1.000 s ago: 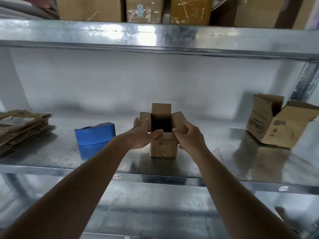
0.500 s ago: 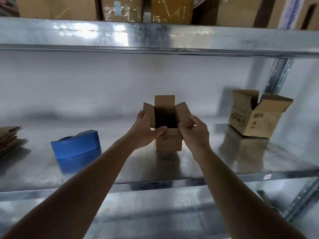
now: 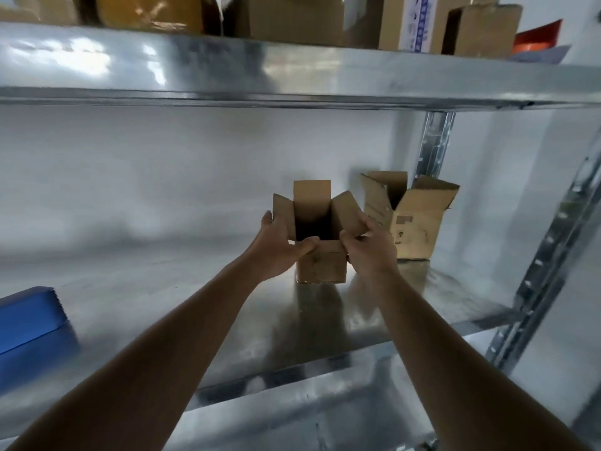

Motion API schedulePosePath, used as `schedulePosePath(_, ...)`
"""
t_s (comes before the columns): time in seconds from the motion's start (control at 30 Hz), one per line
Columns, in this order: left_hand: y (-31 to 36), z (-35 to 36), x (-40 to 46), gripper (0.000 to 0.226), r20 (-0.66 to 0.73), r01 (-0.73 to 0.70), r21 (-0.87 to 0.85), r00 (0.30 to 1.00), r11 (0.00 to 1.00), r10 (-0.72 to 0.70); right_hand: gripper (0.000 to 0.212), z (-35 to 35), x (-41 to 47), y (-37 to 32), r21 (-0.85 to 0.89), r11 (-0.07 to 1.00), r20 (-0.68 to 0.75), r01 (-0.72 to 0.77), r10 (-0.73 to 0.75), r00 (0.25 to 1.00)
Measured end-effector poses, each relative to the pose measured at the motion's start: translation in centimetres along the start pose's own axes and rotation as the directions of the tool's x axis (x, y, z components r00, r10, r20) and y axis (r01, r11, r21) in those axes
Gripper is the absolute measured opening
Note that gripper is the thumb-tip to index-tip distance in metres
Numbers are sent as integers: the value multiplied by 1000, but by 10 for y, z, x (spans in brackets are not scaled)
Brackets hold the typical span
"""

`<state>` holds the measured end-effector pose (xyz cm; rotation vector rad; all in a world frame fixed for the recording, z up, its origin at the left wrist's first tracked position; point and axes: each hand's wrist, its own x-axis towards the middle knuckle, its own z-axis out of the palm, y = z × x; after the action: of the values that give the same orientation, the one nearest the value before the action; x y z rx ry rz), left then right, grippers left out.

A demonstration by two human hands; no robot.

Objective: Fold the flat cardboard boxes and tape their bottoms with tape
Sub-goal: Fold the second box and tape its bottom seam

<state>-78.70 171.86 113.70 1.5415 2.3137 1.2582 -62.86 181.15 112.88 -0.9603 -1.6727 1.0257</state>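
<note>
Here, both hands (image 3: 276, 247) (image 3: 369, 252) around upright small box (image 3: 320, 265) on shelf (image 3: 162, 297)

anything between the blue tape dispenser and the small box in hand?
Head view: only bare metal shelf between the tape dispenser and the small box.

A storeroom or packing area: galvanized metal racking with a shiny steel shelf (image 3: 162, 297) and a perforated upright (image 3: 434, 141), cardboard cartons (image 3: 292, 21) stacked on the shelf above, an opened box (image 3: 413, 229) and a blue tape dispenser (image 3: 29, 317) on the lower shelf
</note>
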Motion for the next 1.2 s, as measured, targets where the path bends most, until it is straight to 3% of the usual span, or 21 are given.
schedulePosePath(0.13, 11, 34, 29, 77, -1, 43, 22, 999, 999, -43, 70, -15, 38, 27, -10, 1000, 40, 6, -5, 999)
schedulePosePath(0.47, 20, 92, 76, 70, -87, 136, 55, 988, 989, -131, 72, -30, 102, 72, -31, 998, 235, 59, -51, 971)
schedulePosePath(0.83, 16, 114, 107, 65, -72, 173, 76, 983, 982, -168, 56, -34, 135, 84, -242, 953, 130, 180, -152, 980)
schedulePosePath(1.2, 33, 132, 121, 73, -78, 176, 80, 982, 981, -170, 46, -48, 149, 90, -193, 963, 107, 189, -171, 979)
